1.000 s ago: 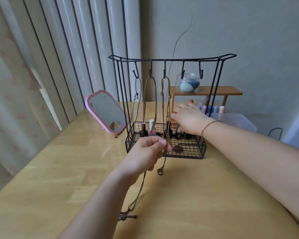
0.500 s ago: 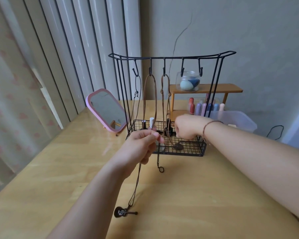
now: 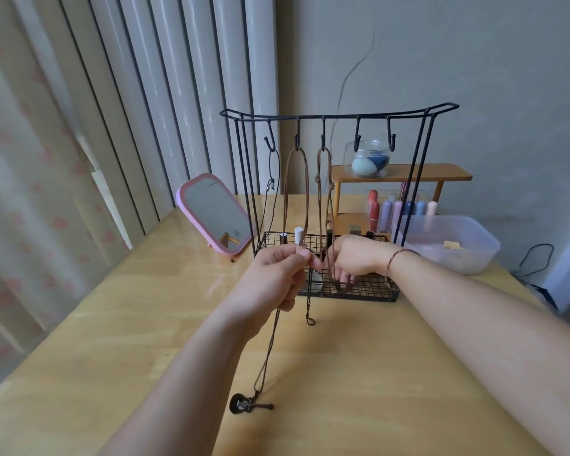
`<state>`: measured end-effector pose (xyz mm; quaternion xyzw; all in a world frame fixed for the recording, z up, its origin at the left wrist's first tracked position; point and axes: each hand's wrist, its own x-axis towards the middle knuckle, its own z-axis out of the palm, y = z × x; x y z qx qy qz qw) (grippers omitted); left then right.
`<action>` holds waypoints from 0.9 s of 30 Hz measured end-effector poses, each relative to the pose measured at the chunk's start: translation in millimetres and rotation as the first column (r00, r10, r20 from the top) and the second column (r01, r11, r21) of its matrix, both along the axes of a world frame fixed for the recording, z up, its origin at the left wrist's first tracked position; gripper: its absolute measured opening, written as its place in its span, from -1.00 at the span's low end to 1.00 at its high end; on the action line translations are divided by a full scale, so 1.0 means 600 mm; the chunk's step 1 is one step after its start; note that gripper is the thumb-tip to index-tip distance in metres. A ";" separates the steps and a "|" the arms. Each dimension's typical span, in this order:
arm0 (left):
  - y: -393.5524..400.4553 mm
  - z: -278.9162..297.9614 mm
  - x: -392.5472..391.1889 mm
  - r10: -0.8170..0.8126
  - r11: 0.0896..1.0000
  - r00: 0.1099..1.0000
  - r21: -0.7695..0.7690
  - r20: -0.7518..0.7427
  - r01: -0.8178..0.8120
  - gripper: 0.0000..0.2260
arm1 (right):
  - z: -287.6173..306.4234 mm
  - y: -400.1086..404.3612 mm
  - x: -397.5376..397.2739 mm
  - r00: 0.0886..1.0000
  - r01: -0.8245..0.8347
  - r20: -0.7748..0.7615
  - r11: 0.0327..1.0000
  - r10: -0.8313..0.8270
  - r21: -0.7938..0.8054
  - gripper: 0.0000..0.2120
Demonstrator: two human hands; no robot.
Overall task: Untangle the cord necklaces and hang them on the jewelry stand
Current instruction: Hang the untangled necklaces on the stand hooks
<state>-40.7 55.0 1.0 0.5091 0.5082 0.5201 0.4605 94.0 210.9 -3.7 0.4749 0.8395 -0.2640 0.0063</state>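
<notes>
Since a second ago both hands have drawn back from the basket toward the viewer, and the guitar pendant (image 3: pixel 247 403) now lies face-up on the table instead of edge-on. Thumb and forefinger of the left hand (image 3: pixel 277 274) are pressed together on a brown cord necklace (image 3: pixel 270 343); below that pinch the cord drops to the pendant, and a short clasp end (image 3: pixel 310 319) dangles just beside the knuckles. Beside it, the right hand (image 3: pixel 354 258) curls its fingers round the knotted cord necklace (image 3: pixel 324 192), which rises from them to the third hook. Behind both hands stands the jewelry stand (image 3: pixel 339 115), its wire basket (image 3: pixel 369 291) just under the right fingers; two more cords hang from the first two hooks. Left of the left hand leans a pink mirror (image 3: pixel 213 212); right of the right wrist sits a clear plastic tub (image 3: pixel 458 245) on the wooden table (image 3: pixel 112 324).
</notes>
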 end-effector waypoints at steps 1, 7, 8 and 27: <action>-0.001 0.002 0.001 -0.009 1.000 1.000 -0.003 -0.002 0.009 -0.76 | 0.004 -0.003 0.006 1.000 0.007 -0.024 1.000 -0.007 0.013 -0.80; -0.015 0.038 0.015 -0.133 0.991 0.991 0.034 0.000 0.133 -0.77 | 0.060 -0.088 0.043 0.812 0.139 -0.583 0.967 0.014 0.215 -0.77; -0.017 0.048 0.020 -0.165 0.985 0.986 0.054 -0.020 0.166 -0.78 | 0.071 -0.113 0.049 0.716 0.017 -0.694 0.994 0.067 0.112 -0.80; -0.036 -0.021 0.068 -0.341 0.919 0.924 0.146 -0.174 0.367 -0.90 | 0.246 -0.156 0.238 0.441 0.241 -0.868 0.962 -0.228 -0.130 -0.95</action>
